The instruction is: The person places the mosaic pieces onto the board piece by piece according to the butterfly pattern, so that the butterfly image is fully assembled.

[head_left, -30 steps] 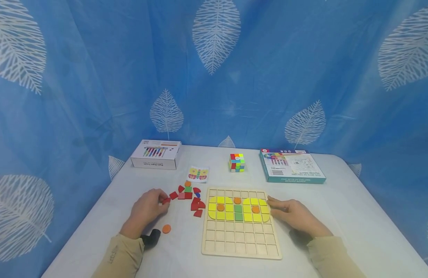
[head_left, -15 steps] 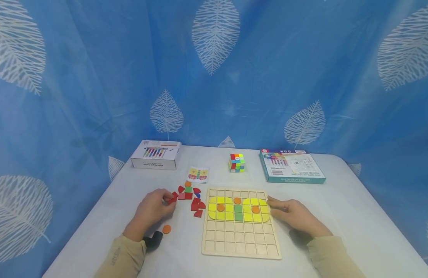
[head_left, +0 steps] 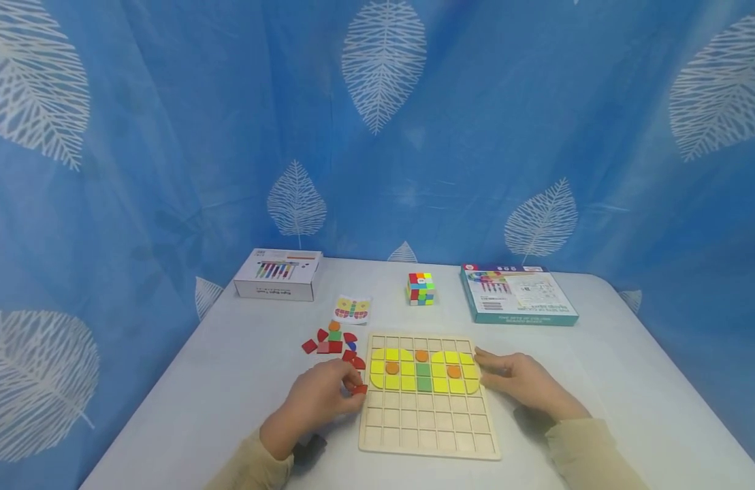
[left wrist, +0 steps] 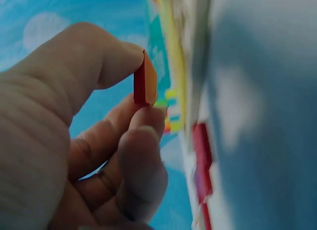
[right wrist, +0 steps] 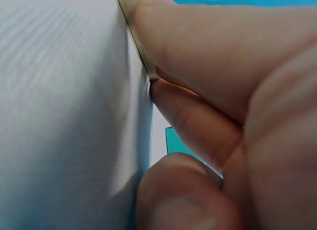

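Note:
My left hand (head_left: 318,393) is just left of the wooden grid board (head_left: 430,446) and pinches a small red puzzle piece (left wrist: 142,82) between thumb and fingertips. In the left wrist view the piece stands on edge, so its outline is hidden. Yellow tiles (head_left: 438,383), green squares (head_left: 423,384) and orange discs (head_left: 453,371) sit in the upper part of the grid. Along the board's right edge rest the thumb and fingers of my right hand (head_left: 524,382); the right wrist view shows their tips against that edge (right wrist: 141,52).
Loose red pieces (head_left: 310,346), a green square (head_left: 334,336) and an orange disc (head_left: 334,327) lie left of the board. Behind them is a pattern card (head_left: 352,309). Farther back are a white box (head_left: 278,275), a puzzle cube (head_left: 421,289) and a teal-edged box (head_left: 518,295).
My left hand has moved right from the far-left red pieces to the board's left edge, with a red piece in its fingers. My right hand has stayed at the board.

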### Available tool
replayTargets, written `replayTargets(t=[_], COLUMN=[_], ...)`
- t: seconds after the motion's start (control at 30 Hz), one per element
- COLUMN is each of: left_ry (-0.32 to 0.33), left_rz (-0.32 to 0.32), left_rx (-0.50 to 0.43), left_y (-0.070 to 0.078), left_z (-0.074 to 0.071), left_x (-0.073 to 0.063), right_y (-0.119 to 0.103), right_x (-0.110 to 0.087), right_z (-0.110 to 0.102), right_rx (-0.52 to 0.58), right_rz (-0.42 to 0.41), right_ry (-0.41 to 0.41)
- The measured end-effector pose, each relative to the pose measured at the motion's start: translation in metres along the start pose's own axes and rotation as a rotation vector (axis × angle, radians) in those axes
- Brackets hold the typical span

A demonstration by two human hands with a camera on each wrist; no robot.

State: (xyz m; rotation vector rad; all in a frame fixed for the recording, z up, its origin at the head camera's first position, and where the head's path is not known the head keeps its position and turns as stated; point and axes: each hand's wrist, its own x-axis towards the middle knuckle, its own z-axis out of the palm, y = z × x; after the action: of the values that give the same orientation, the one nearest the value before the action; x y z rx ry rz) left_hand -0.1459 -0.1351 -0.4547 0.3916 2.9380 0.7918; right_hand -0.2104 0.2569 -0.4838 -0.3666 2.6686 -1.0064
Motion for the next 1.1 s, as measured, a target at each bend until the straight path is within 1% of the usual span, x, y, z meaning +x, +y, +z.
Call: replayTargets(t=[0.1,0.17,0.33,0.4,0.5,0.77,0.97,1.1], left_ry=[-0.024,-0.030,-0.003,0.013,0.028,0.000,0.013,0.011], left_rz=[0.020,0.020,0.010,0.010,0.018,0.026,0.062,0.070], left_rx=[0.012,0.013,0.039,0.053,0.060,0.032,0.026,0.026], left_y=[0.006,0.009,0.012,0.012,0.012,0.010,0.010,0.010], left_z=[0.009,0.013,0.020,0.022,0.023,0.023,0.024,0.025], left_x=[0.001,0.002,0.003,0.003,0.003,0.004,0.004,0.004], right_y=[0.001,0.001,0.000,-0.001,-0.001,0.000,0.001,0.000], right_x=[0.001,0.001,0.001,0.000,0.000,0.000,0.001,0.000], right_z=[0.000,0.000,0.000,0.000,0.000,0.001,0.000,0.000], right_rx=[0.001,0.010,0.013,0.010,-0.012,-0.005,-0.013,-0.026], right_rz=[0.007,0.019,0.015,0.011,-0.016,0.004,-0.011,-0.024], right_ry=[-0.004,-0.004,-0.006,-0.003,0.000,0.004,0.008,0.004])
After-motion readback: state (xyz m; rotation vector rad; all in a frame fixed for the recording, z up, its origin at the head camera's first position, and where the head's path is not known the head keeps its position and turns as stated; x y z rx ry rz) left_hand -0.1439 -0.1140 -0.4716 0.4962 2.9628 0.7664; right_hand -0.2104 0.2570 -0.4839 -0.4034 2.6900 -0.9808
